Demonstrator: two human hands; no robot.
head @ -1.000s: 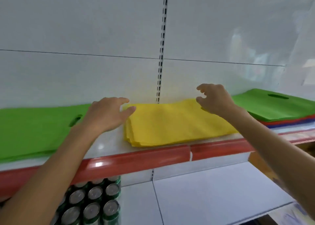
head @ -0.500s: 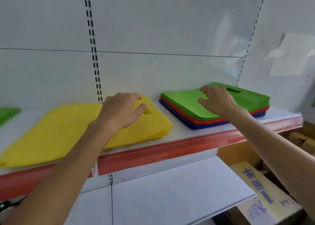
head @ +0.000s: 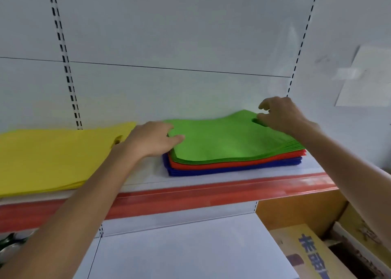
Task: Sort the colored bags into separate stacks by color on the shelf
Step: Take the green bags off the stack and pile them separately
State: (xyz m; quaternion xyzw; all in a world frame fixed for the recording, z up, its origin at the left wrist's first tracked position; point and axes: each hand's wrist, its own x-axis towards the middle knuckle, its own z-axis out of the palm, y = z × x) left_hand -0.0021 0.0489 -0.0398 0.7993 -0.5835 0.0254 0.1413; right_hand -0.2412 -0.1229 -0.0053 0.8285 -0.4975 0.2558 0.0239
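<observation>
Resting left grip (head: 152, 140), loosely curled, empty, on green bags (head: 228, 139) atop red bags (head: 232, 162); hold of right grip (head: 283, 116) unclear; best lifting green only.

Both bare forearms reach toward the far side. The left hand (head: 152, 140) lies palm down, thumb stretched right, fingers loosely bent. The right hand (head: 282, 116) is palm down, fingers curled, thumb and forefinger apart.

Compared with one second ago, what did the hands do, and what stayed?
Both hands moved right, off the yellow bags: the left hand now touches the left edge of the green bags, the right hand reaches their handle hole. No bag is lifted; all lie as before.
</observation>
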